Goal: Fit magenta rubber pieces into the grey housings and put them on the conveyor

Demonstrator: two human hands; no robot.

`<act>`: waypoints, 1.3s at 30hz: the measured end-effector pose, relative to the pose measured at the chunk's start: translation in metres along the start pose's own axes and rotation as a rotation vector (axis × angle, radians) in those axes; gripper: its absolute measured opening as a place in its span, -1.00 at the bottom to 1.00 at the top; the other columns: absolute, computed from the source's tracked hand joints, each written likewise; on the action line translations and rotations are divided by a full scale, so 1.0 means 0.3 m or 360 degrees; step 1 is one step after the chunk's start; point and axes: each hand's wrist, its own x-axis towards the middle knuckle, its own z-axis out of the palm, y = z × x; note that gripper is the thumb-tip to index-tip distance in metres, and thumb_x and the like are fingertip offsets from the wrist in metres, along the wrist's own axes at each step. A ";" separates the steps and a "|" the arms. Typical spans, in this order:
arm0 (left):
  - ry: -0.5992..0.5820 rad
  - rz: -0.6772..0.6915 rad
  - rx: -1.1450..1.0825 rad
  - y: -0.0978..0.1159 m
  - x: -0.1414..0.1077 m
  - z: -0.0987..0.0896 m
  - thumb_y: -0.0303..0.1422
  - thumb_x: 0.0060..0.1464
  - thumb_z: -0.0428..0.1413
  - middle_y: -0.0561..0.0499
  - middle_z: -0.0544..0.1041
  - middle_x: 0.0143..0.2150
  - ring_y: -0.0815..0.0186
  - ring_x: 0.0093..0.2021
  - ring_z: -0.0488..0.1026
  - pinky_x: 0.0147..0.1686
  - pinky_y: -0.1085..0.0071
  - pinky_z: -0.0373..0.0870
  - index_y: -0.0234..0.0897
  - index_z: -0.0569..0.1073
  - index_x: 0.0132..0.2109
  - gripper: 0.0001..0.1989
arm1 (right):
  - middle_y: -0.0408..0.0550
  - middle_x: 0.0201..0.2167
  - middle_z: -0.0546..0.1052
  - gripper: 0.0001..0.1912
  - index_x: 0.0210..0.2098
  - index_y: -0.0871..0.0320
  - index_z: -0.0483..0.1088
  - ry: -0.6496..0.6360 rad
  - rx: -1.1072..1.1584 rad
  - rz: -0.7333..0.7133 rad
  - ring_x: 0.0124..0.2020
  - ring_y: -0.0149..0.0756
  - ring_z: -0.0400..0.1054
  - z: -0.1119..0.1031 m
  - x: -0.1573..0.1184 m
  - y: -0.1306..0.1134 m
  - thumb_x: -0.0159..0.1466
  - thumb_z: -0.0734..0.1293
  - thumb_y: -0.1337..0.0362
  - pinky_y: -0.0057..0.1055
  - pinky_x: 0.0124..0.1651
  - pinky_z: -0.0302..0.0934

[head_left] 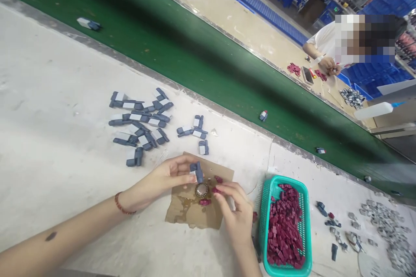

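My left hand (178,175) pinches a dark blue-grey plastic part (196,172) with a light grey patch, above a piece of brown cardboard (185,207). Between the thumb and fingers of my right hand (236,207) is a small dark red piece (216,189). A round metal cap (202,189) with a ridged rim lies on the cardboard between both hands, just under the blue-grey part. Wet-looking amber stains surround it. Two more dark red pieces, one nearer me (204,202) and one farther off (218,179), rest on the cardboard.
A green basket (308,225) of dark red pieces stands right of my right hand. Several blue-grey parts (139,117) lie beyond my left hand. Loose grey pieces (383,220) spread at far right. A green conveyor belt (182,56) carries a few parts; a co-worker (328,43) sits across it.
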 end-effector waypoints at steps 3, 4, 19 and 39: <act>-0.0029 -0.0007 -0.0059 -0.006 0.004 -0.011 -0.21 -0.16 0.36 -0.01 0.55 -0.29 0.18 -0.23 0.54 -0.35 0.40 0.43 -0.24 0.41 -0.12 -0.54 | 0.00 -0.27 0.59 -0.81 -0.17 0.06 0.54 -0.0146 -0.0258 -0.0344 -0.22 -0.24 0.50 0.024 -0.007 0.006 0.29 0.32 0.39 -0.33 -0.14 0.40; -0.0029 -0.0010 -0.0067 -0.007 0.003 -0.014 -0.21 -0.14 0.35 -0.01 0.55 -0.27 0.18 -0.21 0.55 -0.33 0.39 0.44 -0.22 0.41 -0.08 -0.52 | 0.01 -0.27 0.59 -0.80 -0.14 0.07 0.53 -0.0190 -0.0345 -0.0437 -0.22 -0.24 0.49 0.031 -0.009 0.009 0.32 0.29 0.39 -0.34 -0.15 0.40; -0.0124 0.0088 0.0278 -0.030 0.013 -0.027 -0.02 0.00 0.18 0.05 0.50 -0.50 0.36 -0.55 0.37 -0.54 0.46 0.29 -0.32 0.49 -0.21 -0.58 | 0.06 -0.26 0.57 -0.73 -0.09 0.10 0.47 -0.0366 -0.0768 -0.0687 -0.25 -0.21 0.47 0.064 -0.004 0.012 0.38 0.17 0.42 -0.32 -0.22 0.41; -0.0345 -0.0021 0.0384 -0.052 -0.020 0.025 0.20 0.02 -0.02 0.20 0.08 -0.59 0.47 -0.64 -0.06 -0.68 0.47 -0.16 -0.24 0.28 -0.42 -0.45 | 0.01 -0.30 0.64 -0.87 -0.26 0.06 0.58 -0.0074 0.0158 -0.0169 -0.27 -0.21 0.53 0.044 0.018 -0.031 0.22 0.40 0.38 -0.26 -0.17 0.45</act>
